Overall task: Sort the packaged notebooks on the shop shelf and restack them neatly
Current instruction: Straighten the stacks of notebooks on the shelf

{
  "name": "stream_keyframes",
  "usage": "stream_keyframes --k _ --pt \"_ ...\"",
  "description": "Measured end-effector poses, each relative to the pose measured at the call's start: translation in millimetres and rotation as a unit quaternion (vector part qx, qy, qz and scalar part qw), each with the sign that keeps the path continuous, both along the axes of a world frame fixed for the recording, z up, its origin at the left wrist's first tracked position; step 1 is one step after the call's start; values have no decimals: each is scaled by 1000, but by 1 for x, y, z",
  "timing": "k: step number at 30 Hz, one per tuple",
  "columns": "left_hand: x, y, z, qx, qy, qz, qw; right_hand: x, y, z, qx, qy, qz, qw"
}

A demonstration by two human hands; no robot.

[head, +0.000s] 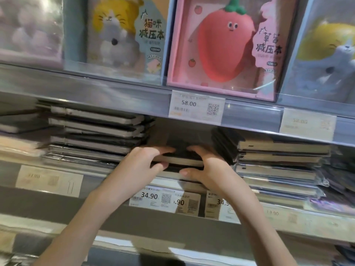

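A black packaged notebook [180, 157] lies flat in the middle gap of the lower shelf, on top of a short pile. My left hand [142, 164] grips its left end, fingers over the top and thumb under the front edge. My right hand [203, 166] grips its right end the same way. To the left stands a tall stack of dark wrapped notebooks [96, 131]. To the right stands another stack of wrapped notebooks [278, 162] with pale page edges facing me.
The upper shelf edge [115, 96] hangs close above the notebook stacks. It carries boxed plush notebooks, a cat one [123, 35] and a pink strawberry one [222, 45]. Price tags [149, 197] line the lower shelf front. More wrapped stock lies at the far left [17, 135].
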State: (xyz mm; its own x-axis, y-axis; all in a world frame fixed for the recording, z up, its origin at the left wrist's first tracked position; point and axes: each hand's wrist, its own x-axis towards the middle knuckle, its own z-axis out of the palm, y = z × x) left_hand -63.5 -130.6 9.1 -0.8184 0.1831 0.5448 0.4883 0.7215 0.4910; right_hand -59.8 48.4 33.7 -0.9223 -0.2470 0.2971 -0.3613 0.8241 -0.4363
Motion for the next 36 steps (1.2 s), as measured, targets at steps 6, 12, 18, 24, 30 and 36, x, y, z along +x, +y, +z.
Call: stream_keyframes --k 6,12,18,24,30,36 --pt "0 -4 2 -14 -29 -2 999 4 1 0 6 -6 3 1000" --pt "2 -3 6 -30 -40 17 999 9 -2 -4 -20 22 -9 1000" --pt "12 -7 5 -21 -50 3 999 17 -4 -6 -26 41 -20 999" --pt "16 -2 3 -31 -46 32 998 17 -2 -7 -34 50 -44 997" --pt "21 10 5 -45 -39 12 998 16 5 -10 -38 69 -81 994" --pt "15 -9 1 -23 -69 4 997 23 2 -16 -66 108 -83 989"
